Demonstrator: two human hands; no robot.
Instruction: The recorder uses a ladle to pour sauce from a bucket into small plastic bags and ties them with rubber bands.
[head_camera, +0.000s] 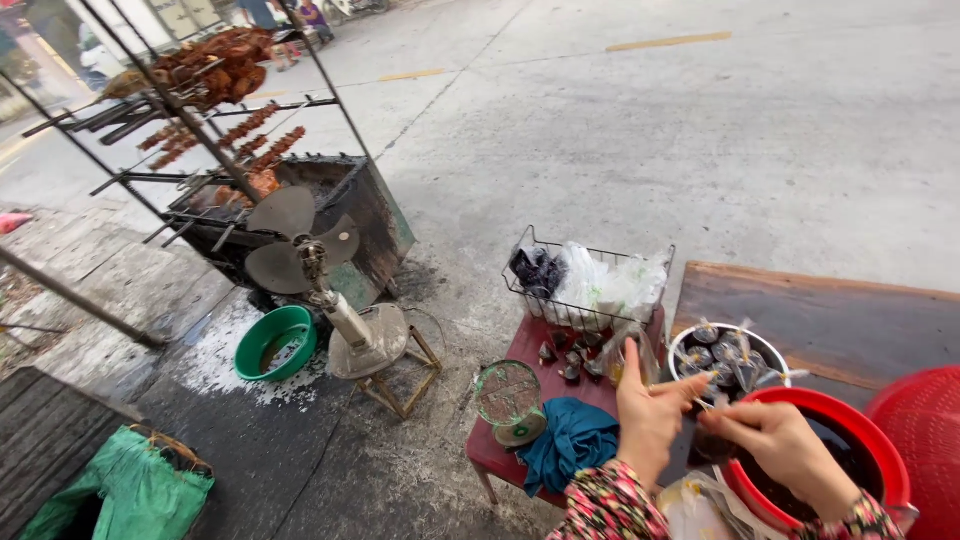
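Small plastic bag (712, 440), dark liquid inside, is pinched between both hands just above the near rim of the red basin (790, 400), at the lower right of the view. The left hand (648, 415) has its fingers curled with thumb and forefinger closed near the bag's neck, and a thin pale band or string (703, 403) runs from there to the right hand (780, 445). The right hand's fingers are bent and pressed together on the bag's top; how firmly they grip I cannot tell. Both wrists come out of floral-patterned sleeves (610, 505).

The red basin holds dark liquid. Just behind it stands a white bowl (775, 350) filled with already tied little bags of the same dark stuff. Both sit on a dark wooden board (840, 310), and a red perforated basket (930, 430) shows at the right edge.

To the left of the hands is a low red stool (520, 350) carrying a wire basket (590, 285) stuffed with clear plastic bags, a few loose filled bags, a round tin (508, 395) and a crumpled teal cloth (570, 440).

Further off on the concrete stand a bare-bladed fan (300, 255) on a stand, a green bowl (270, 335), and a blackened charcoal grill (330, 210) with skewers of meat (225, 125) on racks above it.
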